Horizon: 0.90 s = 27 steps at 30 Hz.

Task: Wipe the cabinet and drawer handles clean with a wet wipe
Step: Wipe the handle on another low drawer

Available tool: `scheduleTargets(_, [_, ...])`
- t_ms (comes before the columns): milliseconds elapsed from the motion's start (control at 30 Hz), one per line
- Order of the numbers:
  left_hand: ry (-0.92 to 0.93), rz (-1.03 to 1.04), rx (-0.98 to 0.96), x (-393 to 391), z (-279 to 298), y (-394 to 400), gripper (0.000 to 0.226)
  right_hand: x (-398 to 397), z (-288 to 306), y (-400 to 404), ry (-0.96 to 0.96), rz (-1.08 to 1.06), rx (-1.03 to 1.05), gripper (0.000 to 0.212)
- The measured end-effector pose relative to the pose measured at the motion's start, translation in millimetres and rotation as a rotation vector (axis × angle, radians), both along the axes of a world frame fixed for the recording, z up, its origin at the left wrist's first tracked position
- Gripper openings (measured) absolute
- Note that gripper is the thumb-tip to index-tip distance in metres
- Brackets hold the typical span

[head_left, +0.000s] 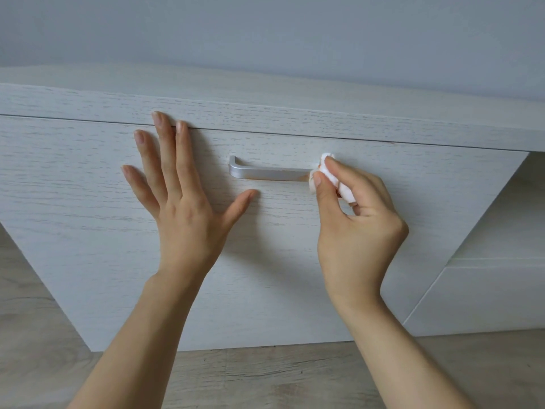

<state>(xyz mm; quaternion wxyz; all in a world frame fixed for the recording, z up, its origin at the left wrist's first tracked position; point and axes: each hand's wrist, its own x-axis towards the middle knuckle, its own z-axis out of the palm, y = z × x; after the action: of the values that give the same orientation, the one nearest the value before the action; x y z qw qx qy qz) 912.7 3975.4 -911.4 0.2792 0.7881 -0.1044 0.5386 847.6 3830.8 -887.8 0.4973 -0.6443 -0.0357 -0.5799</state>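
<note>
A silver bar handle (265, 172) is fixed across the middle of a whitewashed wooden drawer front (118, 246). My right hand (354, 219) pinches a bunched white wet wipe (333, 175) between thumb and fingers and holds it against the handle's right end, which the wipe hides. My left hand (180, 190) lies flat on the drawer front just left of the handle, fingers spread and straight, fingertips near the drawer's top edge.
The cabinet top (295, 113) overhangs the drawer, with a pale blue-grey wall (265, 31) behind. An open shelf recess (507, 219) and another white panel (486, 299) lie to the right. Light wood-look floor (265, 376) runs below.
</note>
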Motion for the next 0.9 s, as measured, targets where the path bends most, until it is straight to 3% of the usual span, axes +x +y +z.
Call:
scheduleTargets(133, [0.004, -0.008, -0.003, -0.5, -0.1, 0.4, 0.103, 1.0, 3.1, -2.7, 0.021, 0.078, 0.138, 0.019])
scheduleTargets(300, [0.001, -0.014, -0.005, -0.1, -0.1, 0.3, 0.102, -1.4, -0.5, 0.6, -0.008, -0.026, -0.031, 0.023])
scheduleTargets(900, [-0.007, -0.011, 0.0, 1.6, -0.9, 0.7, 0.102, 0.9, -7.7, 2.3, 0.073, 0.111, 0.179, 0.024])
